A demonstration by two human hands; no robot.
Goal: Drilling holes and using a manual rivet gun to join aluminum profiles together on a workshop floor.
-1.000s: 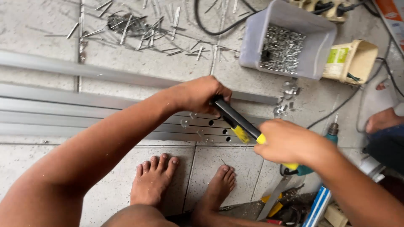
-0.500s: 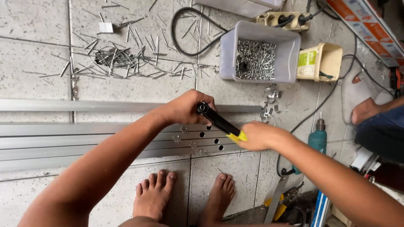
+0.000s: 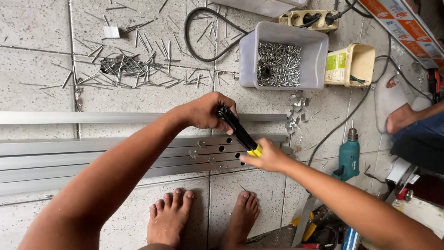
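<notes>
Left hand (image 3: 203,111) grips the riveter (image 3: 238,132) head, right hand (image 3: 268,157) grips its yellow handle, over the rail (image 3: 115,157) holes. A tilted riveter could likely set the rivet crooked.

Matt brushed-metal rails (image 3: 92,155); speckled stone floor (image 3: 32,69); translucent plastic tub (image 3: 283,55)

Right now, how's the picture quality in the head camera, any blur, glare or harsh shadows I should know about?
Head view: soft, even daylight with only faint shadows; no strong glare, just a dull sheen on the long grey aluminium rails; the left hand, right hand and black-and-yellow hand riveter look sharp; wide-lens distortion bends the frame edges; the pale plastic tub of rivets stays clear.
</notes>
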